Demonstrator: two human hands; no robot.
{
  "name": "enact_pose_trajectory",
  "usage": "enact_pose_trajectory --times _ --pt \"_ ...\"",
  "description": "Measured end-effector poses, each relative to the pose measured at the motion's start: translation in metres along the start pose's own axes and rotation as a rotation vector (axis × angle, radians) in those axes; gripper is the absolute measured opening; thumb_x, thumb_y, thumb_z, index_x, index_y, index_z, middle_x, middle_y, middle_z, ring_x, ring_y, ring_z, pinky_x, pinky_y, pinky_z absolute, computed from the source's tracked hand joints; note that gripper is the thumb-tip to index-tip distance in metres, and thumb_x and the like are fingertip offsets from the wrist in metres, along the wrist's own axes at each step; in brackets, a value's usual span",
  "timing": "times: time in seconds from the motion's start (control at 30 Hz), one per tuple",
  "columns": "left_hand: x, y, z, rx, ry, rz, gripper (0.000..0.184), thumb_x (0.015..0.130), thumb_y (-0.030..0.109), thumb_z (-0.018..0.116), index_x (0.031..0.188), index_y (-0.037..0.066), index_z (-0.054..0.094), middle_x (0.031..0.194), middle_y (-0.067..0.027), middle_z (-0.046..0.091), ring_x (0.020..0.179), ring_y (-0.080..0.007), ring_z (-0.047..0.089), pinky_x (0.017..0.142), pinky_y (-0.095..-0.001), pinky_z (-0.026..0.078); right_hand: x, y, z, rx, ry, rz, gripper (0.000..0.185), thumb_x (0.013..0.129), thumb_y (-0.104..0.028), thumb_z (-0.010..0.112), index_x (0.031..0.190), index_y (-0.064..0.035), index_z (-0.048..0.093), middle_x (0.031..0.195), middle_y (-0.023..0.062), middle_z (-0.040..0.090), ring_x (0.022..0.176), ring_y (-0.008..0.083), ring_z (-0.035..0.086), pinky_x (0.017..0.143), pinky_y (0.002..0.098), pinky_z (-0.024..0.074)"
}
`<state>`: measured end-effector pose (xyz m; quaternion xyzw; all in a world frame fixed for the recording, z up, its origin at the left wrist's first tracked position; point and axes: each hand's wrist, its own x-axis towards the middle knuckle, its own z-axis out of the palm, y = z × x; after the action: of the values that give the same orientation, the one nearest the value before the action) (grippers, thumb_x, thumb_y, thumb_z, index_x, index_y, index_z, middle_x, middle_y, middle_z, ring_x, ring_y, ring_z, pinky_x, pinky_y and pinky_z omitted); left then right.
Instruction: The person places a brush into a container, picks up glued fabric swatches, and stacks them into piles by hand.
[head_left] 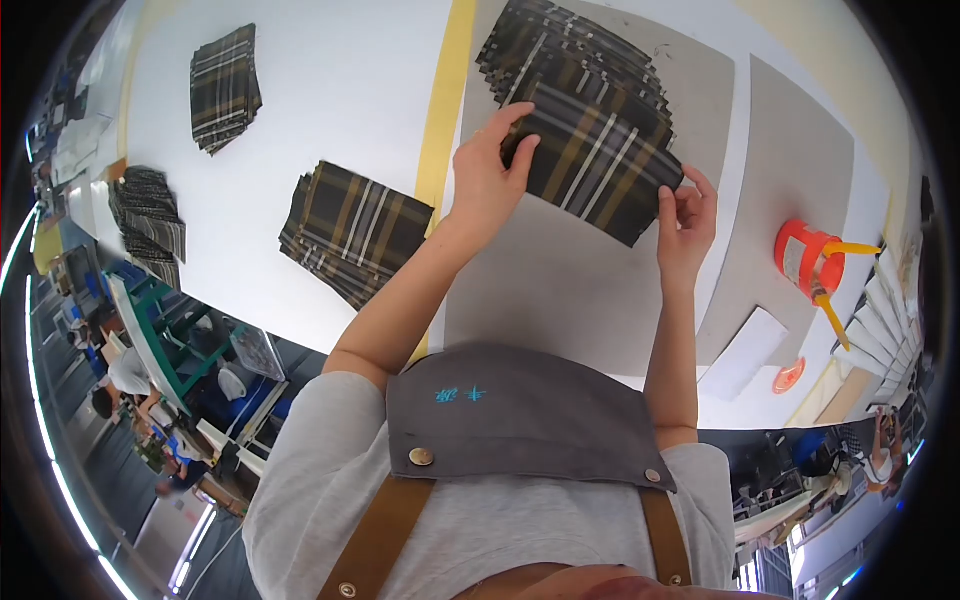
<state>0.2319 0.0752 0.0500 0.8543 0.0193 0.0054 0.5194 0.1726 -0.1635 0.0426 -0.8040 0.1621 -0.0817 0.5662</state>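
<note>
A dark plaid fabric piece [595, 165] with brown and white stripes is stretched between my two hands over the grey board. My left hand [492, 170] pinches its left end between thumb and fingers. At its right end, my right hand [686, 222] grips the edge with thumb and fingertips. Just beyond the held piece, a fanned stack of the same plaid fabric [570, 50] lies on the grey board [540, 300]. Left of my left forearm sits another plaid stack [365, 225] on the white table.
A smaller plaid stack [224, 88] and a dark striped bundle [148, 220] lie farther left. On the right stand a red tub [800, 255] with yellow-handled tools, a white paper [745, 350] and a red lid [789, 376]. Other people are in the background.
</note>
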Motion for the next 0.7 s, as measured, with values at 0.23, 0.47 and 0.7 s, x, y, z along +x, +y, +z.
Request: enact_pose_trajectory --times 0.23,0.47,0.7 --pt "0.039 -0.015 0.040 0.186 0.007 0.077 0.019 0.086 0.011 0.072 0.105 0.007 0.072 0.073 -0.0069 0.065 0.052 -0.0138 0.048 0.053 -0.0277 0.041 0.034 0.021 0.005 -0.179 0.009 0.018 0.016 0.092 -0.005 0.064 0.107 -0.0074 0.069 0.078 -0.0008 0.058 0.067 0.0075 0.054 0.062 0.0216 0.0440" --pt "0.036 -0.019 0.042 0.225 0.004 0.038 0.020 0.085 0.012 0.073 0.104 0.008 0.072 0.074 -0.0062 0.066 0.053 -0.0138 0.049 0.054 -0.0283 0.042 0.037 0.033 0.008 -0.215 0.015 -0.042 0.017 0.088 -0.003 0.067 0.104 -0.0084 0.070 0.079 0.0015 0.059 0.065 0.0087 0.055 0.058 0.0231 0.0455" --pt "0.036 -0.021 0.042 0.203 -0.015 0.027 0.019 0.085 0.010 0.072 0.104 0.007 0.072 0.076 -0.0052 0.067 0.055 -0.0119 0.050 0.055 -0.0272 0.042 0.038 0.038 0.009 -0.265 0.041 -0.067 0.018 0.086 -0.005 0.070 0.103 -0.0106 0.071 0.077 0.0020 0.057 0.062 0.0111 0.054 0.057 0.0250 0.0456"
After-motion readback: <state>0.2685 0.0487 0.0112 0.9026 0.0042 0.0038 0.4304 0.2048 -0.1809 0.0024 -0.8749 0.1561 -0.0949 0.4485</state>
